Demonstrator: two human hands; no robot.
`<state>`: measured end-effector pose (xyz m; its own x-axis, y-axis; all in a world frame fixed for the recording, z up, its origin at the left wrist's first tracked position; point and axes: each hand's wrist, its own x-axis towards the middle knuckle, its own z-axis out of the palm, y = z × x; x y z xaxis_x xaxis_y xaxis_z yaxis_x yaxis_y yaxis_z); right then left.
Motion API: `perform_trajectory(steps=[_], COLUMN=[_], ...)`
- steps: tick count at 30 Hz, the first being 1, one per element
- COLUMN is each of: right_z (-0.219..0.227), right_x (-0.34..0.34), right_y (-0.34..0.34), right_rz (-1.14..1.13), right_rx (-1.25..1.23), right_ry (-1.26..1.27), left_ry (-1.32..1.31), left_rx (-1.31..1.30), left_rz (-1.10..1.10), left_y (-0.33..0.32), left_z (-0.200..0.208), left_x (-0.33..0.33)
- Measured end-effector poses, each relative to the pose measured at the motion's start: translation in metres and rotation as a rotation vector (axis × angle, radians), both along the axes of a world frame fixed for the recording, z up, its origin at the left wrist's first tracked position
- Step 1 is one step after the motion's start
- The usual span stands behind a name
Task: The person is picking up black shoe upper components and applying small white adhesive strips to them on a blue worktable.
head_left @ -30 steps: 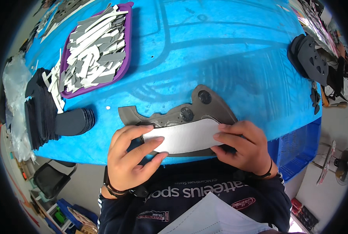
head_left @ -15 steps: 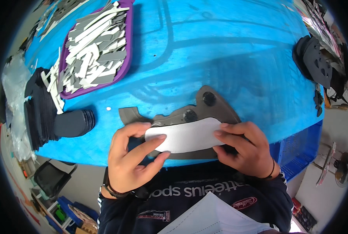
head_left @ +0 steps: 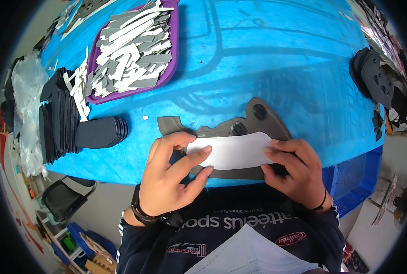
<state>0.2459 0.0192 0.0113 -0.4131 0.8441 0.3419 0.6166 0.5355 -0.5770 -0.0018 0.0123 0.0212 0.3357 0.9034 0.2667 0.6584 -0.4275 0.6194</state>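
White curved strip [head_left: 237,150], ends partly hidden by the left grip [head_left: 169,180] and right grip [head_left: 299,171] pinching them, stretches lengthwise sideways between both, covering part of the grey-brown panel [head_left: 274,119] beneath.

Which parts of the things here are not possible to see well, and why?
Head view: the middle of the dark grey piece, behind the white piece.
Head view: the white piece's ends, partly behind the left hand and right hand.
Head view: the purple tray's far end, cut off by the upper edge; its floor, under the strips.
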Motion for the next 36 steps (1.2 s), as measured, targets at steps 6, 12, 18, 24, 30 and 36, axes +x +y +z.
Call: perform_trajectory(steps=[6, 12, 18, 24, 30, 36], right_z=[0.005, -0.005, -0.020, -0.007, -0.009, 0.029], right_x=[-0.002, -0.032, -0.041, -0.015, -0.028, -0.003], right_y=[-0.007, -0.012, -0.015, -0.034, -0.044, -0.049], right_rz=[0.006, 0.133, 0.030, -0.102, 0.079, 0.094], right_rx=[0.010, 0.219, 0.529, 0.266, 0.354, 0.513], right_ry=[-0.124, -0.217, -0.373, -0.306, -0.200, 0.164], left_ry=[0.147, 0.468, 0.482, 0.492, 0.422, -0.065], left_rx=[0.093, 0.238, 0.311, 0.260, 0.330, 0.947], left_rz=[-0.156, -0.214, -0.141, -0.006, -0.172, 0.133], left_y=[-0.003, -0.006, -0.012, -0.026, -0.049, -0.070], left_z=[-0.006, -0.001, -0.005, -0.009, -0.010, 0.022], left_x=[0.001, 0.018, 0.022, 0.001, -0.003, -0.003])
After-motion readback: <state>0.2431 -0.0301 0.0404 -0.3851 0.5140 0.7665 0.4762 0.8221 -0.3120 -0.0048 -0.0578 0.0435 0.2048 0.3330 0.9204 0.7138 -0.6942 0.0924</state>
